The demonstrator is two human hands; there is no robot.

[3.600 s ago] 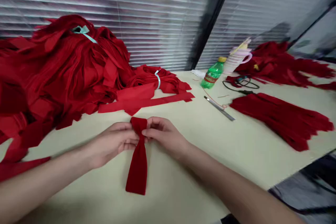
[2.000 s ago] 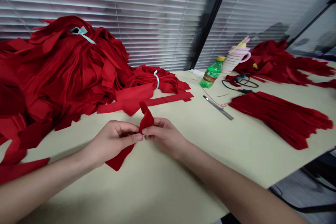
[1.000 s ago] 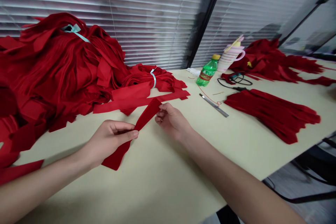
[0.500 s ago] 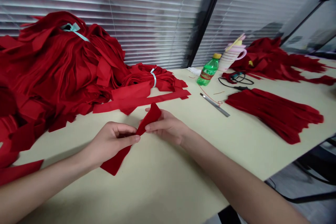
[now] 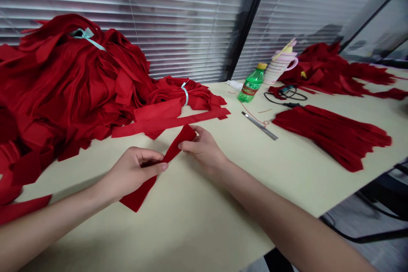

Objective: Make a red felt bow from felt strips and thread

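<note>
A short red fabric strip [image 5: 149, 178] lies slantwise over the pale table [image 5: 204, 221], its near end resting on the surface. My left hand [image 5: 134, 170] pinches the strip at its middle between thumb and fingers. My right hand [image 5: 204, 151] grips the far end of the same strip, fingers curled round it, a little above the table. Both forearms reach in from the bottom of the view.
A big heap of red fabric [image 5: 63, 85] fills the left, with a tied bundle [image 5: 185, 95] and long strips [image 5: 172, 121] behind my hands. To the right lie a metal ruler [image 5: 259, 120], a green bottle [image 5: 251, 85], a pink cup [image 5: 280, 66], a black cable [image 5: 287, 95] and more red pieces [image 5: 331, 134].
My right hand has pulled the strip's far end away from my left hand again after bringing it close half a second ago. The left hand keeps its pinch in place.
</note>
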